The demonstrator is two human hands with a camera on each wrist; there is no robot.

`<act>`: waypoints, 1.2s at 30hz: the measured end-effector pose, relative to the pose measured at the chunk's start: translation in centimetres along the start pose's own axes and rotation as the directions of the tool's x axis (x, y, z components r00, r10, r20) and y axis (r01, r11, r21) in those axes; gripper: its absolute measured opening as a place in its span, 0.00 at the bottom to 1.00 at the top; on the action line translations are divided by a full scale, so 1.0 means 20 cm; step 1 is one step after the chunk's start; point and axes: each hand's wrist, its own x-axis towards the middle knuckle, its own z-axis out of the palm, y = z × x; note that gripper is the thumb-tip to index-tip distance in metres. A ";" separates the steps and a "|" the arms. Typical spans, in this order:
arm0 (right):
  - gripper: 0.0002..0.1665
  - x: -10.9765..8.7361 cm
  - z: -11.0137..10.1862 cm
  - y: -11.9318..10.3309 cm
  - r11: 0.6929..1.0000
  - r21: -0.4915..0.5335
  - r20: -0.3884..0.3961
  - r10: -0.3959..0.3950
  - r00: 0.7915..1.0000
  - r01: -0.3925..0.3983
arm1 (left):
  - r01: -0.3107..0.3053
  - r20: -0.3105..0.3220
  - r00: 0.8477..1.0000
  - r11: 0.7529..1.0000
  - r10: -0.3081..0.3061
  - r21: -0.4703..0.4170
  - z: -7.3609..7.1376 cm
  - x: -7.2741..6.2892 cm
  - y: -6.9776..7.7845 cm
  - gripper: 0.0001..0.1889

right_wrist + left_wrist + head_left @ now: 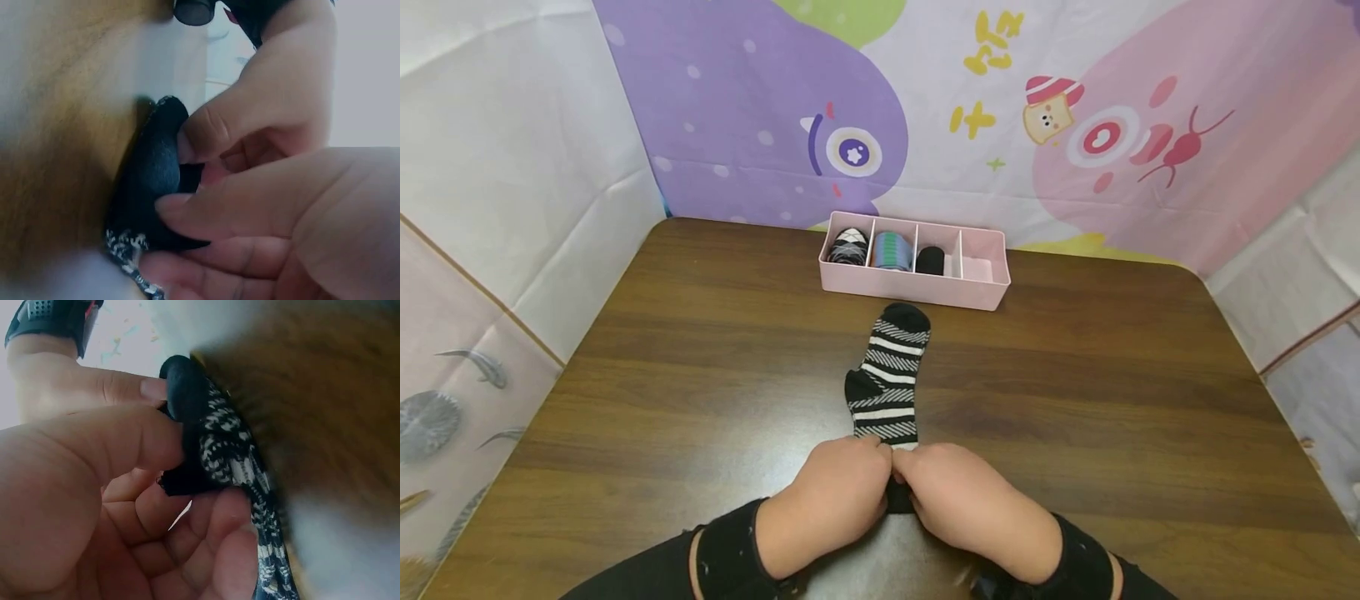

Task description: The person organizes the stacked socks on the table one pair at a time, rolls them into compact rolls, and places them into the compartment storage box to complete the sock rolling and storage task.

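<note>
A black sock with white stripes (891,375) lies flat on the table, its toe towards the pink box and its black cuff end towards the person. At that near end my left hand (842,487) and right hand (958,492) meet, almost touching each other. In the left wrist view the left thumb (144,434) presses on the black cuff (187,394), with fingers curled beneath it. The right wrist view shows the right thumb (219,209) pinching the same cuff, which is bent over on itself. Part of the sock is hidden under both hands.
A pink box (910,287) with compartments stands at the table's back edge. From left, it holds an argyle sock roll (849,247), a blue-and-green sock roll (892,251) and a black sock roll (930,261). A patterned cloth (737,108) hangs behind the wooden table (1112,400).
</note>
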 end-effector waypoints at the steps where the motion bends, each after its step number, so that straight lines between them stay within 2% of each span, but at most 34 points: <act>1: 0.10 0.00 0.00 -0.01 1.000 -0.019 -0.003 0.009 1.000 -0.009 | 0.008 0.003 1.000 1.000 -0.008 -0.001 0.00 0.00 0.00 0.05; 7: 0.09 -0.01 0.01 -0.04 0.990 -0.140 -0.035 0.022 0.999 -0.027 | 0.006 -0.022 1.000 0.999 -0.005 0.034 -0.01 0.00 0.00 0.03; 13: 0.11 -0.02 0.02 -0.03 0.984 -0.177 -0.096 -0.045 0.994 0.027 | -0.020 -0.060 0.998 0.999 0.022 0.044 -0.02 0.00 0.01 0.07; 16: 0.13 -0.01 0.02 0.01 0.990 -0.126 -0.092 -0.082 0.992 0.070 | -0.045 -0.056 0.997 0.999 0.046 0.020 -0.03 0.01 0.01 0.10; 19: 0.13 0.01 0.00 0.07 0.996 -0.008 -0.066 -0.090 0.994 0.090 | -0.081 -0.019 0.996 0.997 0.082 0.013 -0.05 -0.01 0.01 0.12; 23: 0.12 0.02 -0.01 0.12 0.987 0.141 -0.036 -0.073 0.997 0.077 | -0.116 0.016 0.993 0.990 0.115 0.077 -0.04 -0.01 0.03 0.12; 26: 0.14 0.03 0.00 0.13 0.988 0.129 -0.019 -0.080 0.997 0.082 | -0.120 -0.012 0.992 0.976 0.124 0.181 -0.02 -0.01 0.06 0.10; 28: 0.16 0.02 0.00 0.11 0.993 0.083 0.001 -0.087 0.996 0.086 | -0.121 -0.025 0.991 0.970 0.129 0.211 -0.02 -0.01 0.06 0.10; 31: 0.15 0.00 -0.02 0.07 0.994 -0.005 0.030 -0.107 0.994 0.107 | -0.128 -0.001 0.991 0.978 0.130 0.166 -0.03 0.00 0.03 0.09; 36: 0.13 -0.01 -0.01 0.04 0.984 -0.102 -0.003 -0.149 0.989 0.148 | -0.143 0.078 0.986 0.989 0.144 -0.028 -0.05 0.03 -0.05 0.12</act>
